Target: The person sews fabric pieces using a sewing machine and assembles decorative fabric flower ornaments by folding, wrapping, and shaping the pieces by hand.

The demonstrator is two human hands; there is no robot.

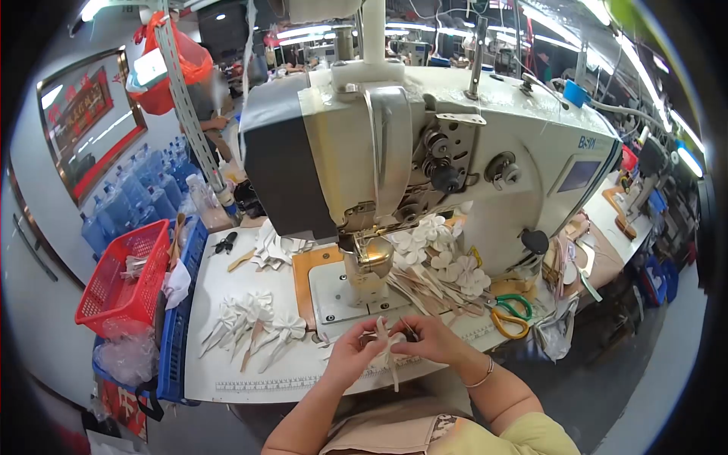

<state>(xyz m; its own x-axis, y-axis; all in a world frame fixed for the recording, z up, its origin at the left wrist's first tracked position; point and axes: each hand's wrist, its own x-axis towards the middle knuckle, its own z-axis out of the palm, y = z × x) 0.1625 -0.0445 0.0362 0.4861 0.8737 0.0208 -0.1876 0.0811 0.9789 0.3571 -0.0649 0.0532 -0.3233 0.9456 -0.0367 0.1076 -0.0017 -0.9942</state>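
A single camera rides on the person's head, facing forward and tipped down over the desk (200,362). It looks from close in: left hand (355,355) and right hand (429,339) sit near the lens at six o'clock, the sewing machine (485,140) looms towards twelve. The wide, round-edged view reaches a framed panel (92,121) at ten and a strip light (642,80) at two.

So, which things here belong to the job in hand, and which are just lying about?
Likely in the job:
white piece between left hand and right hand
sewing machine
bow-like pieces
flower-shaped pieces

Likely just lying about:
blue bottles
framed sign
clear plastic bag
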